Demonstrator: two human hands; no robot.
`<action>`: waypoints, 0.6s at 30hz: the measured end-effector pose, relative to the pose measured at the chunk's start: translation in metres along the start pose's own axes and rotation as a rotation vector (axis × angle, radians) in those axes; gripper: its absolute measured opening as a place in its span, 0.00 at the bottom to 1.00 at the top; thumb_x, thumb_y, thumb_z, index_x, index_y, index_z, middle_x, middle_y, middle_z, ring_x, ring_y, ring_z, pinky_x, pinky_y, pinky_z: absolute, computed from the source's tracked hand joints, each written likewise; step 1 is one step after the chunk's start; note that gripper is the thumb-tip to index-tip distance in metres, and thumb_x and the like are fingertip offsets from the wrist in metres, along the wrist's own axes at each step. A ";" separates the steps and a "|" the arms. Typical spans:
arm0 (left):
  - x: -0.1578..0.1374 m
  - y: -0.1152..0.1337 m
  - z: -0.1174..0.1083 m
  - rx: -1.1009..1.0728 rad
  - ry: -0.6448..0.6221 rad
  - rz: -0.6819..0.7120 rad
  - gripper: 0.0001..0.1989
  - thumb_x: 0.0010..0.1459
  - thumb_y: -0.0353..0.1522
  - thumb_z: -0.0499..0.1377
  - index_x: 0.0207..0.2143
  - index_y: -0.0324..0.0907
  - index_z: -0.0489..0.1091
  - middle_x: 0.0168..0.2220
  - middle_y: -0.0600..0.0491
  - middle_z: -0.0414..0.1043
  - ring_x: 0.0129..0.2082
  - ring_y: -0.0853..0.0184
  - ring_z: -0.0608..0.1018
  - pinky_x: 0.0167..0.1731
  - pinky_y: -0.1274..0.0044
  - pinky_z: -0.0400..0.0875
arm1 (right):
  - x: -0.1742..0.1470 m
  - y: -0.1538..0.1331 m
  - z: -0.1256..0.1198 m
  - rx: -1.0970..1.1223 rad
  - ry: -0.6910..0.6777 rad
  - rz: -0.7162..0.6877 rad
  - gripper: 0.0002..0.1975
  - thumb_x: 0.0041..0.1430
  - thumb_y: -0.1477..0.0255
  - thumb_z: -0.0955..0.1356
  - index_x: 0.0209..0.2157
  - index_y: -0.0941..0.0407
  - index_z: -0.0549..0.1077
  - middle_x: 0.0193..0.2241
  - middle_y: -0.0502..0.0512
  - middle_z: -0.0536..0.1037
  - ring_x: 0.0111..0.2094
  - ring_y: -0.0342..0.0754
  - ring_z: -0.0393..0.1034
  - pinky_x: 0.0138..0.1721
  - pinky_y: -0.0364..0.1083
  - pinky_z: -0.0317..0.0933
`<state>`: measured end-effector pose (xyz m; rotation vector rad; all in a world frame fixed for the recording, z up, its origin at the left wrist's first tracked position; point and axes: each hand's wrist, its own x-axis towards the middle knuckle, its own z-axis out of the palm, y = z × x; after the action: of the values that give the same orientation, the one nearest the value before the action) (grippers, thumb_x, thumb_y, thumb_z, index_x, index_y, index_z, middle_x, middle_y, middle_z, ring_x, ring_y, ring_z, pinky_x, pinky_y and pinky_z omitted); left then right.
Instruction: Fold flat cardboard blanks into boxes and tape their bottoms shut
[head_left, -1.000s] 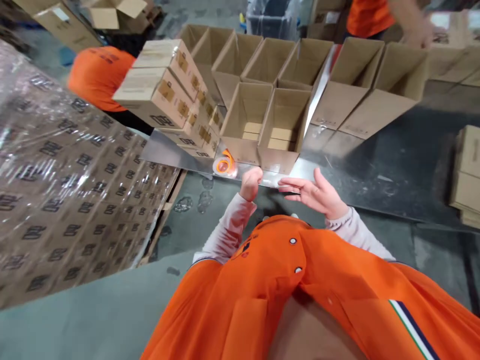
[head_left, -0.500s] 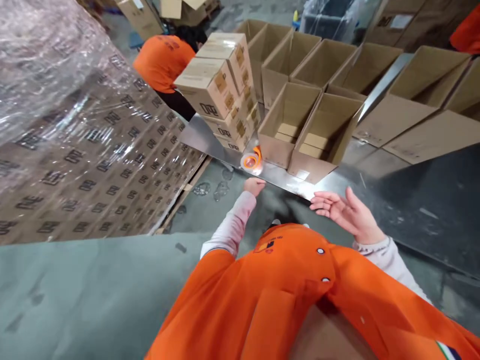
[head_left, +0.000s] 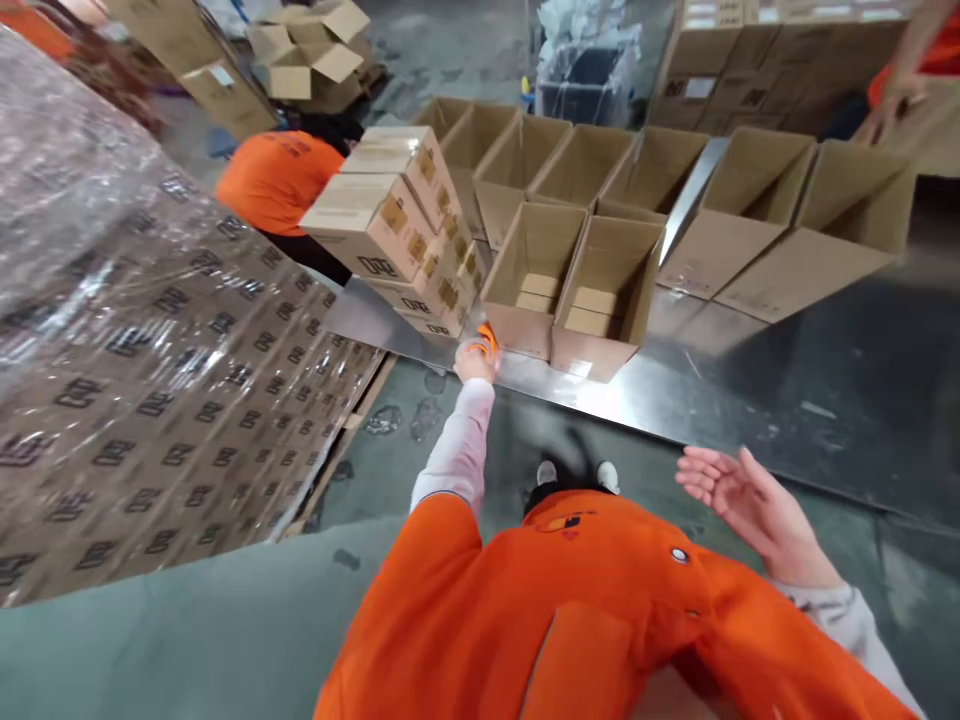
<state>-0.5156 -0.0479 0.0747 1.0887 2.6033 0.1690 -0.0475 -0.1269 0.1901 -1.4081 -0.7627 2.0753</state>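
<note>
At the near edge of the metal table, my left hand is closed over an orange tape dispenser. The hand covers most of the dispenser and its roll. Just behind it stands a stack of sealed cartons. To its right are two open cartons side by side, with their bottoms showing. My right hand hangs in the air in front of the table, open, palm turned inward, holding nothing.
More open cartons line the back of the table. A film-wrapped pallet load rises at the left. Beyond the stack a person in orange bends over. Another person's hand shows at the upper right.
My left hand has moved forward from the table edge onto the tape dispenser. My right hand has drawn back from the edge to the right. The view has shifted.
</note>
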 end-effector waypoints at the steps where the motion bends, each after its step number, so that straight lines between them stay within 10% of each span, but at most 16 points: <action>1: -0.001 0.003 0.001 0.001 0.025 -0.012 0.28 0.68 0.41 0.62 0.64 0.33 0.71 0.64 0.27 0.69 0.66 0.43 0.72 0.63 0.55 0.67 | 0.001 0.002 -0.004 0.001 0.012 0.006 0.28 0.56 0.39 0.72 0.42 0.48 0.85 0.45 0.62 0.83 0.45 0.59 0.80 0.46 0.54 0.76; 7: -0.023 0.017 -0.011 -0.019 0.176 -0.039 0.29 0.72 0.33 0.50 0.71 0.30 0.61 0.70 0.30 0.63 0.71 0.50 0.65 0.71 0.60 0.56 | 0.009 0.007 -0.007 -0.020 -0.010 0.002 0.27 0.55 0.43 0.74 0.42 0.50 0.84 0.44 0.64 0.83 0.44 0.60 0.80 0.46 0.55 0.77; 11: -0.029 0.035 -0.053 -0.034 0.359 0.298 0.33 0.66 0.30 0.55 0.73 0.37 0.61 0.72 0.37 0.61 0.74 0.53 0.60 0.74 0.62 0.49 | 0.019 0.004 -0.004 -0.037 -0.038 0.033 0.24 0.55 0.46 0.76 0.42 0.50 0.84 0.45 0.63 0.83 0.42 0.56 0.80 0.42 0.51 0.77; 14: -0.016 0.065 -0.082 0.087 0.164 0.538 0.39 0.58 0.32 0.66 0.71 0.46 0.64 0.71 0.40 0.63 0.73 0.46 0.59 0.73 0.49 0.48 | 0.027 0.000 0.002 -0.035 -0.090 0.035 0.24 0.52 0.48 0.79 0.42 0.51 0.85 0.44 0.60 0.84 0.42 0.52 0.80 0.42 0.47 0.76; 18: 0.007 0.101 -0.100 0.203 -0.049 0.529 0.22 0.61 0.36 0.68 0.57 0.43 0.78 0.59 0.38 0.75 0.66 0.43 0.67 0.65 0.50 0.63 | 0.036 0.002 0.009 -0.040 -0.201 0.043 0.23 0.53 0.51 0.81 0.43 0.51 0.85 0.46 0.58 0.84 0.43 0.49 0.80 0.44 0.44 0.76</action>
<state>-0.4851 0.0289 0.1904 1.8112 2.2693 -0.0081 -0.0686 -0.1051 0.1678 -1.2590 -0.8646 2.2719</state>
